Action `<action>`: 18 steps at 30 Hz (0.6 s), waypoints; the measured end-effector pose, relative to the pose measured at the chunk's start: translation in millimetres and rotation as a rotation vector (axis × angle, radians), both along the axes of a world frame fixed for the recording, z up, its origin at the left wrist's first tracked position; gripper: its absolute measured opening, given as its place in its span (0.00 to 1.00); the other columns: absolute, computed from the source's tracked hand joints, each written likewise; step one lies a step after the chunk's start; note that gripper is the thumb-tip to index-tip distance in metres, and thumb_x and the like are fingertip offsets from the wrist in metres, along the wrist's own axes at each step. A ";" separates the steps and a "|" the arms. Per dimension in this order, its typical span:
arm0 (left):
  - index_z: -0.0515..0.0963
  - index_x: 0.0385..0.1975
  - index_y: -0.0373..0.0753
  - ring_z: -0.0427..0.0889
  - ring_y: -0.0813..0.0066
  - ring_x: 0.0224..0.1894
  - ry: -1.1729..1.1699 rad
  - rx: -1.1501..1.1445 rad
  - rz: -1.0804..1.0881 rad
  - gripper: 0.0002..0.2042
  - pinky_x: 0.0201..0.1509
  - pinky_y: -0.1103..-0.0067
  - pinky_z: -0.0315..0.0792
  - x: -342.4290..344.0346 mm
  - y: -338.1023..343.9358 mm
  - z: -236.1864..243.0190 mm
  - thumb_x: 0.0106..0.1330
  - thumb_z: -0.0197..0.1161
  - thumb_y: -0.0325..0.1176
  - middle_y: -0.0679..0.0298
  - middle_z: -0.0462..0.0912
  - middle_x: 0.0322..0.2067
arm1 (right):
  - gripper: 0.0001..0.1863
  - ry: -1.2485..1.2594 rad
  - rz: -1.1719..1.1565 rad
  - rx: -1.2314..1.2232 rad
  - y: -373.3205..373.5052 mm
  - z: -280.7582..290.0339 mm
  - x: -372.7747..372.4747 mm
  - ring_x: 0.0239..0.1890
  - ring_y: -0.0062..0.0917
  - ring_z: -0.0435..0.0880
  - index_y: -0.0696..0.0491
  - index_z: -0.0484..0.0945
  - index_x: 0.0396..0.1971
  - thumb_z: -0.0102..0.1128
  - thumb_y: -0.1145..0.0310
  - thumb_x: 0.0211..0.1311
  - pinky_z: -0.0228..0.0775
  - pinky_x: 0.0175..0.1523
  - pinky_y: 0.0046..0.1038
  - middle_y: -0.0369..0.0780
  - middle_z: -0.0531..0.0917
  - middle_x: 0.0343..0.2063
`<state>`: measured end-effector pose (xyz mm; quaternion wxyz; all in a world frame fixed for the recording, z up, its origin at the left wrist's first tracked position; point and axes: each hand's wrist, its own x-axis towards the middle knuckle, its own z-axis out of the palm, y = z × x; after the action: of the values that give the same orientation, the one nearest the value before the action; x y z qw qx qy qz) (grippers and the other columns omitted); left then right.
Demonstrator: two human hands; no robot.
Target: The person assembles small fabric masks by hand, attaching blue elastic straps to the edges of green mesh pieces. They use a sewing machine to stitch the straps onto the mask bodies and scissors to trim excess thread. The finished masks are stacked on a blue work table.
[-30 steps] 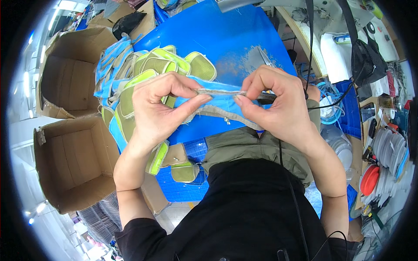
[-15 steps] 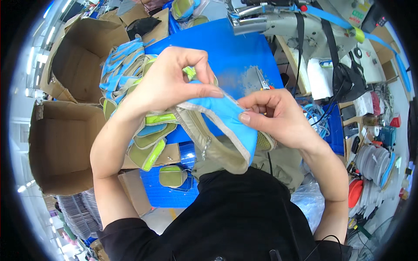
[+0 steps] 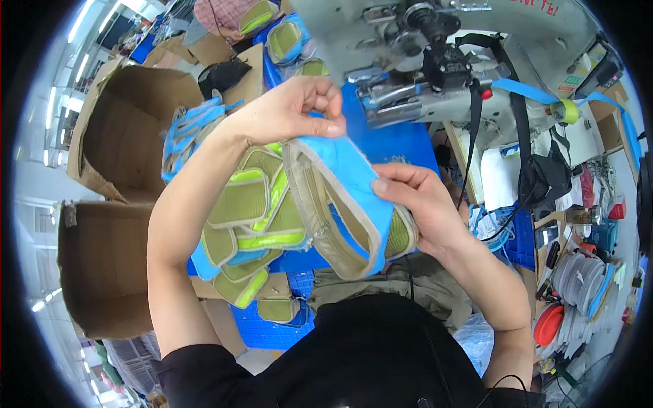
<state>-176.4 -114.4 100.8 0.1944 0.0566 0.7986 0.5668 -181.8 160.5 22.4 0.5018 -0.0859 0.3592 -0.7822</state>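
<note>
I hold the blue-and-olive pouch (image 3: 354,170) up over the near side of the blue table (image 3: 401,146), its opening tipped toward me. My left hand (image 3: 286,112) pinches its upper edge, thumb tip close against curled fingers; my right hand (image 3: 432,200) is clamped on the blue band lower down, thumb in front, fingers behind. By my judgement this piece is well along: beige edging (image 3: 374,241) rounds the opening, the band meets olive mesh (image 3: 400,234), and what looks like a zip pull (image 3: 318,234) hangs at one side. Whether the edge between my hands needs more stitching, I cannot tell. More pieces lie in the lime-trimmed pile (image 3: 241,197) at the table's left part, but the heap hides how finished they are. The sewing machine (image 3: 435,64) stands at the table's far right; a cardboard box (image 3: 136,122) sits left of the table
</note>
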 end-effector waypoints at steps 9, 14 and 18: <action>0.79 0.57 0.34 0.80 0.76 0.49 0.072 -0.199 0.064 0.21 0.55 0.77 0.76 -68.5 -41.5 -23.1 0.63 0.72 0.28 0.62 0.85 0.49 | 0.16 -0.107 -0.162 -0.045 -36.1 -1.2 -32.1 0.42 0.23 0.87 0.64 0.80 0.53 0.63 0.73 0.68 0.80 0.48 0.26 0.43 0.87 0.43; 0.79 0.54 0.34 0.80 0.74 0.49 0.145 -0.398 -0.003 0.20 0.55 0.76 0.75 -78.2 -39.0 -4.3 0.61 0.71 0.28 0.61 0.84 0.50 | 0.15 -0.127 -0.269 -0.061 -46.0 -3.2 -34.8 0.40 0.21 0.87 0.64 0.81 0.50 0.65 0.73 0.67 0.80 0.46 0.25 0.42 0.87 0.41; 0.79 0.52 0.34 0.80 0.74 0.47 0.191 -0.366 -0.093 0.18 0.53 0.76 0.75 -120.4 -30.0 -24.1 0.62 0.70 0.29 0.62 0.84 0.47 | 0.15 -0.101 -0.444 0.017 -42.3 -13.9 -42.3 0.38 0.20 0.86 0.63 0.82 0.48 0.67 0.71 0.66 0.79 0.44 0.24 0.41 0.87 0.39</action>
<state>-296.8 -144.4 76.7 0.1510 0.1105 0.8995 0.3949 -224.2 118.2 8.6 0.3353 0.0390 0.3502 -0.8737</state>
